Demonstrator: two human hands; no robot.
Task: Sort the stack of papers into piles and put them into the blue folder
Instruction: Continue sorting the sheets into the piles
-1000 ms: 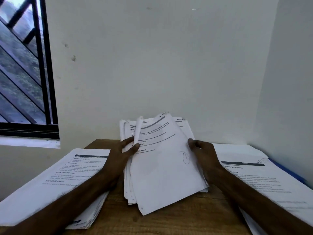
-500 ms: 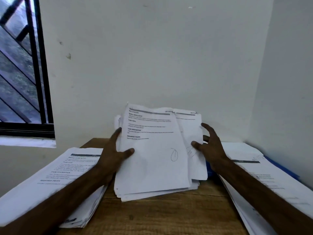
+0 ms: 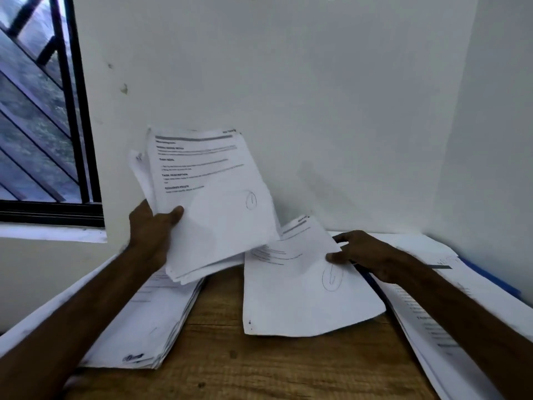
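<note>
Fingers (image 3: pixel 175 212) of your left hand (image 3: pixel 153 229) curl round a bunch of papers (image 3: pixel 213 197) and hold it up in the middle of the frame. Your right hand (image 3: pixel 364 252) pinches one sheet (image 3: pixel 300 293) by its right edge, low over the table (image 3: pixel 259 368).

I think you are partway through the sorting. One pile (image 3: pixel 150 319) lies at the lower left and another pile (image 3: pixel 427 313) at the lower right. The bunch in your hand has yet to be sorted. The blue folder (image 3: pixel 497 284) peeks out from under the right pile, so the filing seems left to do.

The table is brown wood. It sits in a corner of white wall (image 3: pixel 317 96), with a barred window (image 3: pixel 43 125) at the upper left.
</note>
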